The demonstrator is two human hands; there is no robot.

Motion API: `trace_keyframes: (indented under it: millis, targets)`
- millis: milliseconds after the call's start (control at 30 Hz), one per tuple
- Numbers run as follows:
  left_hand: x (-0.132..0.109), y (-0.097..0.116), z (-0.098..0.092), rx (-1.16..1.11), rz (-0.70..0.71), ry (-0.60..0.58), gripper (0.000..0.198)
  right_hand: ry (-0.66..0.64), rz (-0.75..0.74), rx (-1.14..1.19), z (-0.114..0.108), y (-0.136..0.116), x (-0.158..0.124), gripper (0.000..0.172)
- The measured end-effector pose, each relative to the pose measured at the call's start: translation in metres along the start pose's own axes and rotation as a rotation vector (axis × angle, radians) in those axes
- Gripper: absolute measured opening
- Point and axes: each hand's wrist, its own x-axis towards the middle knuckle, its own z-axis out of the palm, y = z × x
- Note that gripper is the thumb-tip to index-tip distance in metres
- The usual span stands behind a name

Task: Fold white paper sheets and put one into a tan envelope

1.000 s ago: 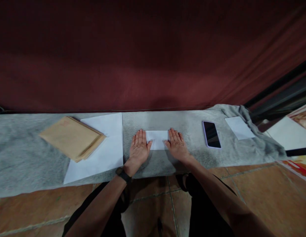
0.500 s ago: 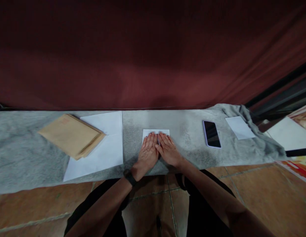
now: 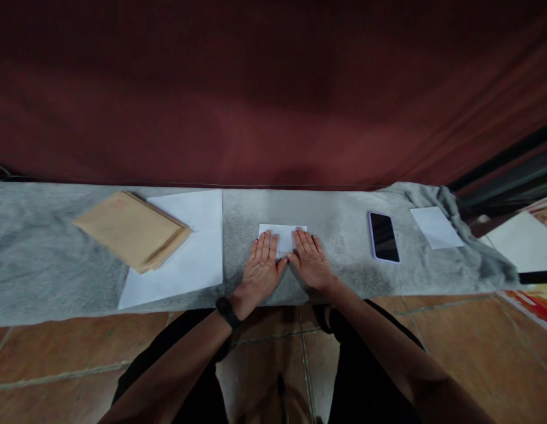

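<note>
A small white sheet of paper (image 3: 284, 234), which looks folded, lies flat on the grey cloth (image 3: 335, 203) in front of me. My left hand (image 3: 262, 265) rests on its left part, palm down with the fingers stretched out. On the right part lies my right hand (image 3: 312, 259), also flat, its fingers extended. The two thumbs come close together near the paper's lower edge. Between the hands the middle of the paper shows; its side edges are partly hidden under the fingers.
On the left, a stack of brown envelopes (image 3: 129, 229) overlaps large white sheets (image 3: 194, 265). To the right lie a phone (image 3: 384, 237) in a purple case and another white paper (image 3: 436, 227). A dark red cloth (image 3: 273, 118) hangs behind the narrow cloth-covered surface. Tiled floor shows below.
My hands have slid apart from the middle of the paper toward its two sides, uncovering its centre. The whole view has shifted slightly.
</note>
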Motion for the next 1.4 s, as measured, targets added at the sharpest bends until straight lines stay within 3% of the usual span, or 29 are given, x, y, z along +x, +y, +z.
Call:
trace_keyframes:
  millis: [333,533,633,767,933,1167,1400]
  targets:
    - [0.0,0.003,-0.002,-0.014,-0.029,-0.063,0.074,0.038,0.085,-0.047,-0.001,0.017,0.0,0.065]
    - [0.001,0.004,0.001,-0.027,-0.037,-0.042,0.073,0.035,0.176,-0.06,-0.008,0.024,0.006,0.062]
    - [0.004,0.004,-0.001,-0.025,0.015,-0.044,0.07,0.034,0.143,0.062,-0.008,0.014,0.013,0.061]
    - [0.003,0.002,-0.003,-0.022,0.083,-0.082,0.063,-0.007,0.053,0.241,0.002,-0.017,0.019,0.064]
    - [-0.003,-0.002,-0.002,0.009,0.035,-0.119,0.063,-0.102,0.08,0.17,0.008,-0.047,0.016,0.066]
    - [-0.011,0.003,-0.002,0.052,-0.107,-0.091,0.065,-0.07,0.169,0.011,-0.003,-0.025,-0.006,0.062]
    - [-0.019,0.0,-0.009,0.111,-0.118,-0.064,0.062,0.073,0.228,0.03,-0.004,-0.014,-0.007,0.058]
